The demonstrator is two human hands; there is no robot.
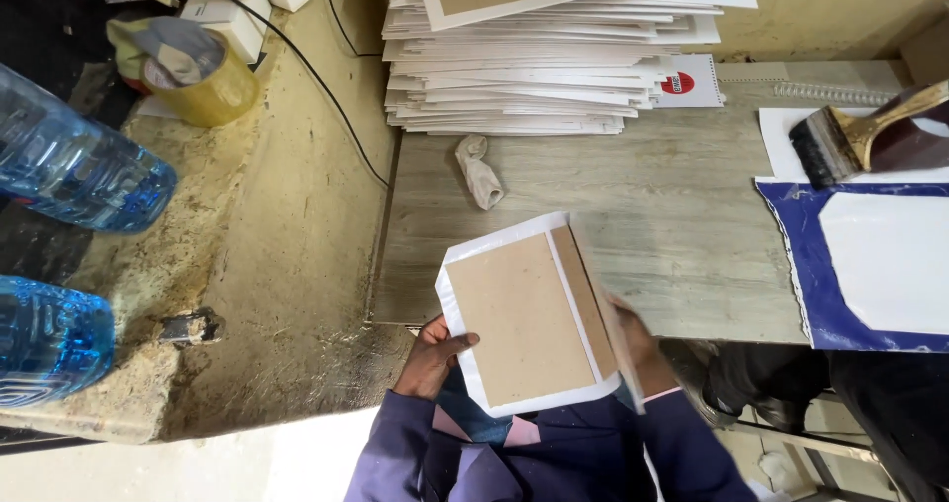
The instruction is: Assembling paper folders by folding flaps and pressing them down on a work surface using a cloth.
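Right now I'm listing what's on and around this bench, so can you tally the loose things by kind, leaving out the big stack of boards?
Blue water bottles: 2
Tape rolls: 1
Crumpled cloths: 1
Brushes: 1
Board covers in hand: 1, left hand and right hand at its edges
Blue sheets: 1
Total: 7

a stack of white boards (pixel 554 57), a crumpled rag (pixel 479 171), a brush (pixel 860 141), two blue bottles (pixel 74 181)

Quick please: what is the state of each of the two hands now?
Left hand: closed on the left edge of the white-bordered brown board cover.
Right hand: holding the right side of the same cover; fingers mostly hidden behind it.
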